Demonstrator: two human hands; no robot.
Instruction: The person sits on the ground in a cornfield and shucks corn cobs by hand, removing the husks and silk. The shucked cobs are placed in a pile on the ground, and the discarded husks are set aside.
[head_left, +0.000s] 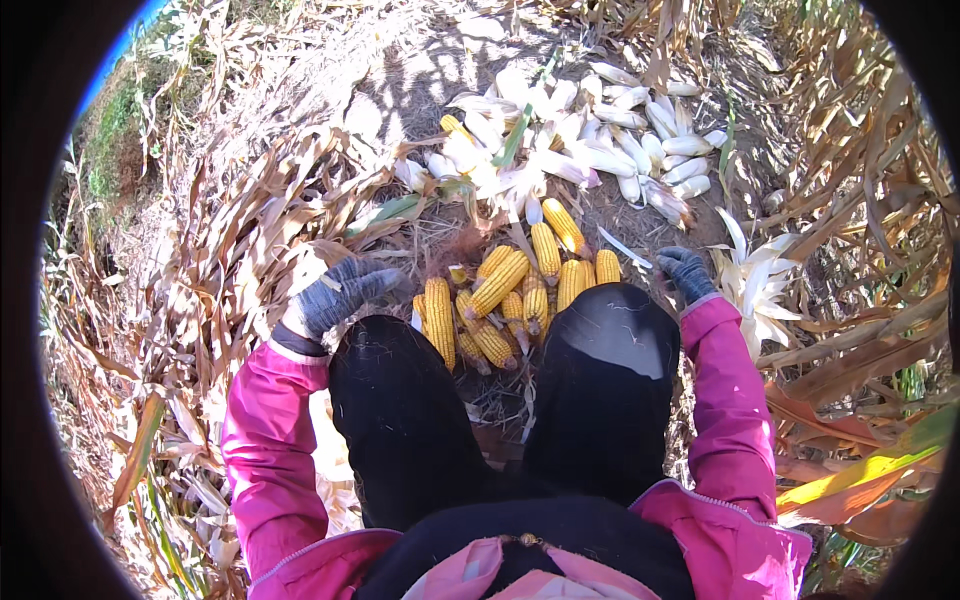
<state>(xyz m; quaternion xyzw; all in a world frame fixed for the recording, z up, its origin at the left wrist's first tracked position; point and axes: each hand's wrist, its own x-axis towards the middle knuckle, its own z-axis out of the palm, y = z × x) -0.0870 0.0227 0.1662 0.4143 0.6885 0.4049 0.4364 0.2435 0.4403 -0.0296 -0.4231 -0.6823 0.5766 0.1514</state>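
Note:
My left hand (349, 292), in a grey knit glove, hovers beside my left knee with its fingers stretched toward the yellow corn ears; nothing shows in its grasp. Between my knees lies a heap of husked corn ears (499, 283), some pointing toward me and others lying across. My right hand (684, 274), also gloved, is beyond my right knee with its fingers bent downward. Whether it holds anything is hidden. Just right of it lies a spread, pale corn husk (757, 277). A thin whitish strip (624, 247) rests on the soil left of that hand.
Ahead, a large pile of corn ears still in pale husks (600, 139) covers the ground. Dry husks and leaves (262, 202) are heaped at the left. Standing dry corn stalks (862, 180) crowd the right side. My bent knees (619, 330) flank the yellow ears.

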